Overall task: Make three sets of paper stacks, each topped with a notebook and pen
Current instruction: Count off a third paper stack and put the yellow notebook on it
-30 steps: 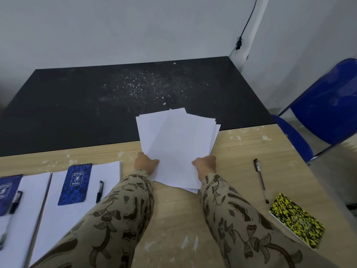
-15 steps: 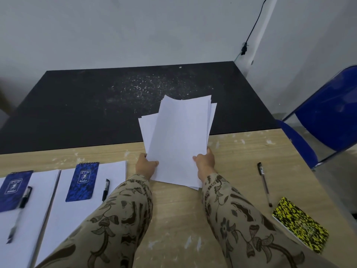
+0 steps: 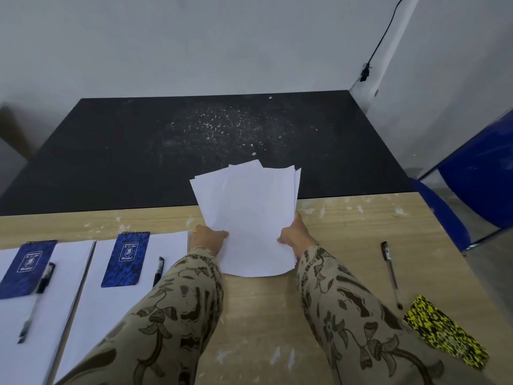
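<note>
A loose sheaf of white paper (image 3: 249, 218) is held tilted up over the wooden table (image 3: 263, 315), its sheets fanned unevenly at the top. My left hand (image 3: 208, 238) grips its left edge and my right hand (image 3: 295, 236) grips its right edge. To the left lie two paper stacks: the near one (image 3: 116, 301) carries a blue notebook (image 3: 126, 259) and a pen (image 3: 158, 270); the far-left one (image 3: 41, 315) carries a blue notebook (image 3: 26, 269) and a pen (image 3: 37, 298). On the right lie a loose black pen (image 3: 390, 273) and a yellow-black notebook (image 3: 444, 330).
A black table (image 3: 194, 148) with white specks adjoins the wooden table's far edge, against a grey wall. A blue chair (image 3: 480, 184) stands at the right. A black cable (image 3: 377, 48) hangs down the wall corner.
The sheaf went from lying flat to being lifted and tilted up in both hands, then lowered a little and drawn toward me; its sheets have shifted against each other.
</note>
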